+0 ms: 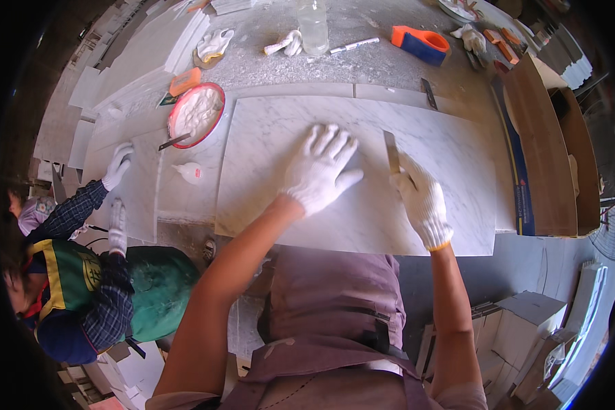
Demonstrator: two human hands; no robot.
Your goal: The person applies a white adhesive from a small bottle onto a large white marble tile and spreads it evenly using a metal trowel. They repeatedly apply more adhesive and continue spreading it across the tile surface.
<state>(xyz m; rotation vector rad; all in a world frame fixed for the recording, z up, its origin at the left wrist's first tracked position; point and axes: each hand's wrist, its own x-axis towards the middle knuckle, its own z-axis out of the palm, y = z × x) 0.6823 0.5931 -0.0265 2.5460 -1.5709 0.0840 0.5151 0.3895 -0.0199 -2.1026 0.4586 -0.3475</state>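
Observation:
A large white slab with grey veins (pixel 362 212), like marble, lies flat before me, its near edge overhanging at my lap. My left hand (pixel 319 167), in a white knit glove, rests on the slab with fingers spread and nothing in it. In my gloved right hand (pixel 420 198) is a flat-bladed scraper (pixel 391 152), its blade pointing away from me over the slab's right half. My right fingers are closed round its lower end. Left of the slab stands a red-rimmed bowl of white paste (pixel 198 116), with a dark-handled blade (pixel 175 141) leaning on its rim.
A small white squeeze bottle (pixel 188 172) lies below the bowl. Beyond the slab are a clear bottle (pixel 313 27), a marker (pixel 354 46) and an orange-and-blue tape dispenser (pixel 420 45). An open cardboard box (pixel 543 150) stands right. A co-worker in a green apron (pixel 158 290) works at left.

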